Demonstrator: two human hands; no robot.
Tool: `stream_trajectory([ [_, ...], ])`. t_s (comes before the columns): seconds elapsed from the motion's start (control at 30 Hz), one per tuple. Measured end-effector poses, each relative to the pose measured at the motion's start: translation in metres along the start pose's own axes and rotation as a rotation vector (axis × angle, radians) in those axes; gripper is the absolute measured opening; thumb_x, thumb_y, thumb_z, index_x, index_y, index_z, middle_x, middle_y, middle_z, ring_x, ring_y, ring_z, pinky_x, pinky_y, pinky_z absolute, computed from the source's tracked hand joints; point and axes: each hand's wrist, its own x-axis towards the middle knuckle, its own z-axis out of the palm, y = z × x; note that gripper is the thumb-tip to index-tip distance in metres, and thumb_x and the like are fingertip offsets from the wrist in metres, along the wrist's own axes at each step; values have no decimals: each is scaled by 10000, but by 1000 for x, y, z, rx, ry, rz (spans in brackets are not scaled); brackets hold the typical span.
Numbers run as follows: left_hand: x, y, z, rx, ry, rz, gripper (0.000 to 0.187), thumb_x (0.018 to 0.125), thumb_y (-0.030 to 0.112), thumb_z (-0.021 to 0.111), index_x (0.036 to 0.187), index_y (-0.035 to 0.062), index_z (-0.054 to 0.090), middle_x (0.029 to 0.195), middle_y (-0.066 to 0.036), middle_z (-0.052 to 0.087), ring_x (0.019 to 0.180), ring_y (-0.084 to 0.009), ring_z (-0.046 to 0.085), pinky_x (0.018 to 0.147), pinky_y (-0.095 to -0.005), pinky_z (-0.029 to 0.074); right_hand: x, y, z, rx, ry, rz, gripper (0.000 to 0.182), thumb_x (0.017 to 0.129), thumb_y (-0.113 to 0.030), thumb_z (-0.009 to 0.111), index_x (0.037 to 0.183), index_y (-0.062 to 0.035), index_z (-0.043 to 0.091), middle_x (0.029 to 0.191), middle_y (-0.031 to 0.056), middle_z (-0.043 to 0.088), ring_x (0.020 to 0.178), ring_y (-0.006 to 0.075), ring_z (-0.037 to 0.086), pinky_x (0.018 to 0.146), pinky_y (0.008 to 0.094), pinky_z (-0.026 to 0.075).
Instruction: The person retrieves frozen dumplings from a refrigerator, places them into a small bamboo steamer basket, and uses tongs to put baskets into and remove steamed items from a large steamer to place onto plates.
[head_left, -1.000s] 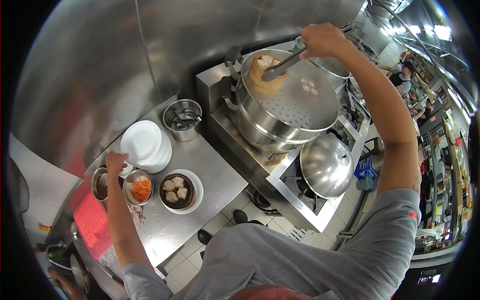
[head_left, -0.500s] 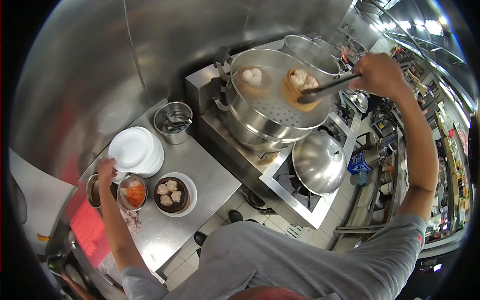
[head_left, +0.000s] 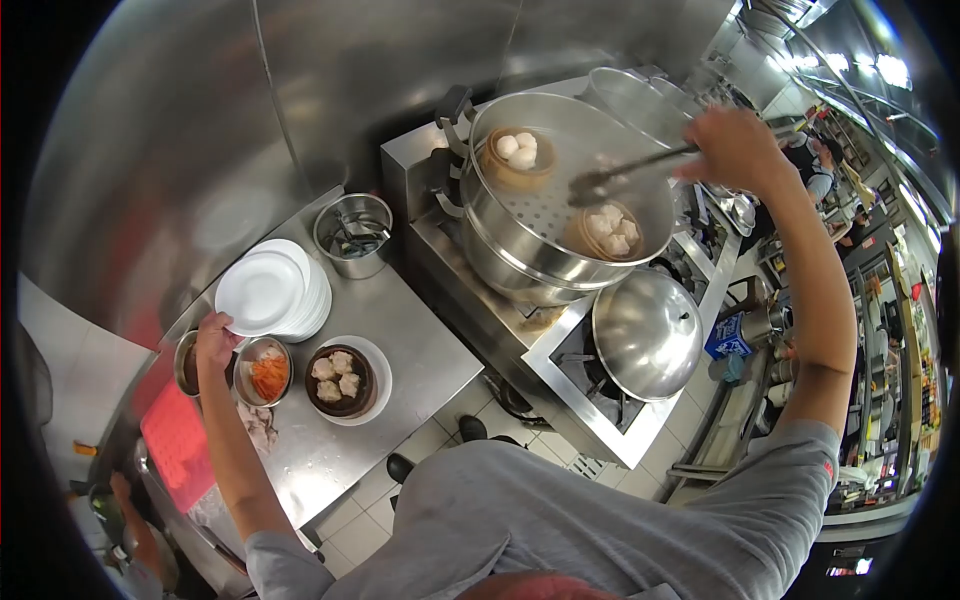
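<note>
My right hand (head_left: 738, 150) grips metal tongs (head_left: 632, 175), blurred by motion, above a large perforated steamer pot (head_left: 545, 215). Inside the pot, one bamboo steamer basket (head_left: 515, 178) holds round white buns (head_left: 517, 150). Another bamboo basket (head_left: 582, 236), with pleated dumplings (head_left: 610, 230), sits on the right side of the pot floor, just below the tongs' tips and apart from them. My left hand (head_left: 216, 340) pinches the rim of the top white plate (head_left: 258, 290) on a stack. Near it is a metal bowl of shredded carrot (head_left: 267, 378).
A dark basket of dumplings (head_left: 337, 380) rests on a white plate (head_left: 380, 400). A metal pot of utensils (head_left: 352, 235) stands behind it. A domed lid (head_left: 648, 333) covers part of the stove. A red cutting board (head_left: 178, 450) lies at left. Other people appear at the edges.
The dumpling basket, earlier gripped and tilted in the tongs, now sits on the pot floor, released. The tongs have moved up and left of it. My left hand remains at the plate rim.
</note>
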Motion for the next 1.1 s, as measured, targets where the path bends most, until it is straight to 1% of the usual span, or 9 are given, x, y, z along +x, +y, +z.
stream_trajectory([
  [0.07, -6, -4, 6, -102, -18, 25, 356, 802, 45, 580, 1156, 6, 594, 1068, -84, 672, 936, -230, 688, 789, -423, 615, 31, 0, 12, 6, 152, -51, 450, 762, -487, 813, 937, -79, 739, 959, 133, 712, 952, 346, 694, 805, 477, 550],
  [0.3, -61, 8, 51, -338, -51, 58, 518, 783, 22, 571, 1299, -30, 562, 1231, -140, 654, 1096, -298, 677, 951, -483, 593, 101, -44, 19, 39, 41, -117, 441, 766, -441, 828, 971, -62, 737, 1034, 144, 711, 984, 357, 705, 847, 463, 579],
  [0.4, -81, 13, 68, -328, -140, 99, 582, 769, 14, 578, 1348, -36, 540, 1257, -143, 652, 1117, -295, 675, 964, -457, 589, 114, -47, 25, 51, 50, -157, 437, 764, -439, 828, 960, -60, 736, 1025, 152, 711, 976, 369, 702, 847, 473, 571],
  [0.57, -113, 20, 113, -384, -204, 145, 627, 762, 5, 583, 1382, -44, 500, 1277, -148, 633, 1124, -287, 673, 951, -403, 589, 96, -42, 11, 21, 56, -134, 405, 753, -428, 843, 918, -72, 740, 1040, 147, 710, 978, 359, 704, 854, 469, 574],
  [0.7, -127, 13, 143, -442, -215, 113, 614, 785, 2, 588, 1388, -47, 486, 1277, -172, 623, 1127, -303, 667, 938, -451, 598, 62, -17, -4, -51, 127, -112, 365, 735, -406, 849, 853, -82, 728, 921, 116, 695, 919, 327, 680, 791, 454, 540],
  [0.77, -128, 16, 160, -481, -242, 101, 580, 804, 9, 592, 1370, -62, 491, 1262, -188, 628, 1114, -314, 672, 925, -493, 605, 37, -12, -30, -64, 233, -86, 364, 735, -381, 858, 825, -58, 719, 899, 148, 704, 861, 359, 691, 771, 464, 551],
  [0.83, -134, 17, 173, -496, -256, 79, 559, 811, 13, 596, 1353, -79, 494, 1239, -194, 641, 1087, -320, 686, 913, -514, 612, 15, -15, -69, -104, 201, -52, 361, 729, -363, 855, 823, -44, 717, 833, 164, 684, 814, 359, 684, 742, 447, 538],
  [0.97, -136, 24, 195, -514, -333, 71, 545, 807, 5, 603, 1333, -94, 500, 1209, -195, 662, 1044, -323, 708, 898, -514, 622, -6, -13, -120, -38, 283, -91, 410, 729, -399, 827, 840, -22, 712, 798, 152, 667, 798, 357, 665, 706, 470, 490],
  [1.1, -141, 33, 203, -518, -433, 93, 528, 818, 5, 601, 1327, -92, 503, 1218, -203, 663, 1047, -325, 710, 895, -514, 624, -20, -67, -163, -12, 555, -325, 394, 754, -412, 807, 834, -39, 708, 783, 113, 654, 829, 343, 646, 733, 465, 489],
])
